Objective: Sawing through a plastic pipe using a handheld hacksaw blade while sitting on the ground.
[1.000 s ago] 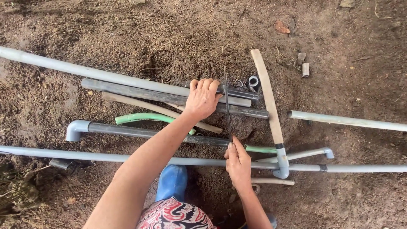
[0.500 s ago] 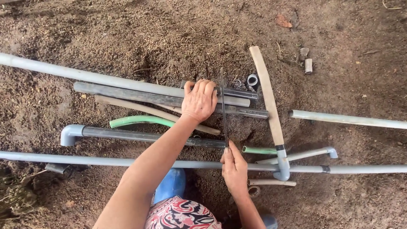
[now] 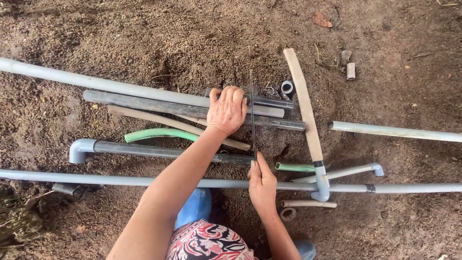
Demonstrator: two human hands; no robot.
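Your right hand (image 3: 262,185), nearest you, is clenched on the near end of a thin saw blade (image 3: 252,115). The blade's long axis runs straight away from you, crossing the dark pipes (image 3: 144,102) at right angles. Further out, your left hand (image 3: 227,110) presses flat on those pipes just left of the blade, fingers curled over the grey pipe (image 3: 96,83) without gripping it.

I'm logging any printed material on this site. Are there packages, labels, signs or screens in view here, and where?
None in view: only bare pipes and offcuts on the soil, with the left hand on the pipes and the right hand on a thin saw blade.
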